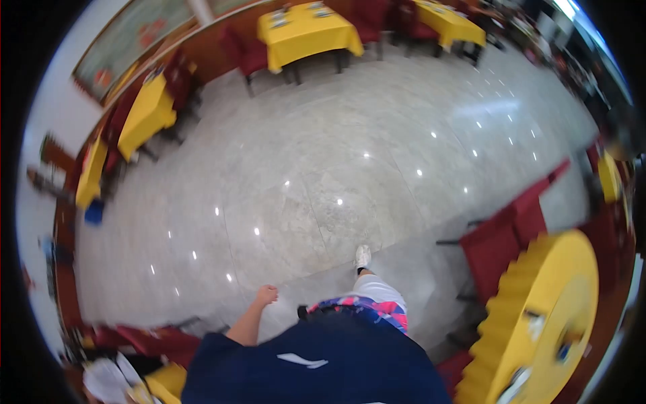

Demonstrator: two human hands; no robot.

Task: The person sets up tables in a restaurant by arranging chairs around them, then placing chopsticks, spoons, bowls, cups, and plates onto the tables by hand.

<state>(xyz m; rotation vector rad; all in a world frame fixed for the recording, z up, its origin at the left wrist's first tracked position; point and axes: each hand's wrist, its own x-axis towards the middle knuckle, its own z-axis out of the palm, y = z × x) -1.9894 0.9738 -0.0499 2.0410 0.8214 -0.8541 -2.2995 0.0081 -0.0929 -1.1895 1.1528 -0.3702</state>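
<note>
Out in front of my body, at the lower left of the view, my left hand (267,295) hangs over the grey floor with its fingers curled in; whether anything small is inside them I cannot make out. It touches nothing around it. My right hand does not show. Below are my dark blue shirt (316,363), white shorts (380,291) and one white shoe (363,256) on the shiny floor (336,202).
A round table with a yellow cloth (562,316) stands close on my right, beside dark red chairs (494,259). More yellow-covered tables (309,37) line the far wall and the left side (148,114). A blue object (94,212) lies at far left.
</note>
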